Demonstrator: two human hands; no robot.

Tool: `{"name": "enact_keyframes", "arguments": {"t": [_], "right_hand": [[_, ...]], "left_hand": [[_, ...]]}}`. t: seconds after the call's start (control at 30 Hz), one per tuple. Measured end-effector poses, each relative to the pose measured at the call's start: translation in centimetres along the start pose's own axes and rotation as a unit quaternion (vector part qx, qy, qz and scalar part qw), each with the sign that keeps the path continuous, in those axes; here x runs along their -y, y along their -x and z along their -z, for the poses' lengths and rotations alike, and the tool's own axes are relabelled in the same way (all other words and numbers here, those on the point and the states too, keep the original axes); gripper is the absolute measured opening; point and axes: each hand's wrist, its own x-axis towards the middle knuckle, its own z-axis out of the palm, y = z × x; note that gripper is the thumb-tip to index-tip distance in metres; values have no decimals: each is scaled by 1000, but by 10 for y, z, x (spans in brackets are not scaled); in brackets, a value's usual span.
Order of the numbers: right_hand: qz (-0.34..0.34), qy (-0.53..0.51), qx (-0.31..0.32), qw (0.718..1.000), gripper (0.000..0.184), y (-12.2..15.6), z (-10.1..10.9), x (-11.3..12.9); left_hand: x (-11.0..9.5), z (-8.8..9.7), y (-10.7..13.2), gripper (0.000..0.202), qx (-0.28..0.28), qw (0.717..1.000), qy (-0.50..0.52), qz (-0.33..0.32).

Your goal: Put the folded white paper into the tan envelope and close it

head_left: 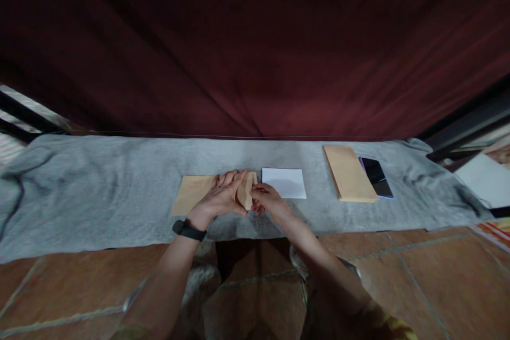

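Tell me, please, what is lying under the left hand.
A brown envelope lies under the left hand. Its left part, with faint print, and its right end near the right hand show. The middle is covered and cannot be seen.

A single view is given, worn at head height and aimed forward and steeply down. The grey-covered worktop [111,186] is crossed from side to side. The left hand [223,194] and right hand [269,200] are seen from above and behind, fairly near, around mid-frame. Dark red fabric [255,64] is faced above; tiled floor [414,276] is caught below.
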Motion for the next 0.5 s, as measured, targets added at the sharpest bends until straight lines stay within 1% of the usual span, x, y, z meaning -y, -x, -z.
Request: {"name": "enact_keyframes", "arguments": {"t": [0.07, 0.1, 0.13, 0.23, 0.3, 0.4, 0.5], "right_hand": [[-9, 58, 36, 998, 11, -3, -2, -3], [-8, 86, 42, 995, 12, -5, -2, -5], [-2, 107, 35, 994, 12, -7, -2, -5], [36, 125, -36, 991, 11, -10, 3, -3], [54, 115, -41, 991, 8, -8, 9, 3], [68, 108, 5, 992, 9, 0, 20, 12], [81, 90, 36, 992, 7, 9, 27, 16]], "left_hand": [[0, -1, 2, 125, -10, 1000, 0, -11], [0, -1, 2, 125, -12, 1000, 2, -16], [0, -1, 3, 125, -11, 1000, 6, -19], [-3, 0, 5, 126, 7, 999, 22, -33], [-6, 2, 6, 128, 5, 998, 29, -50], [-11, 4, 7, 130, -33, 997, 15, -73], [-16, 4, 8, 124, -97, 990, -26, -94]]}}
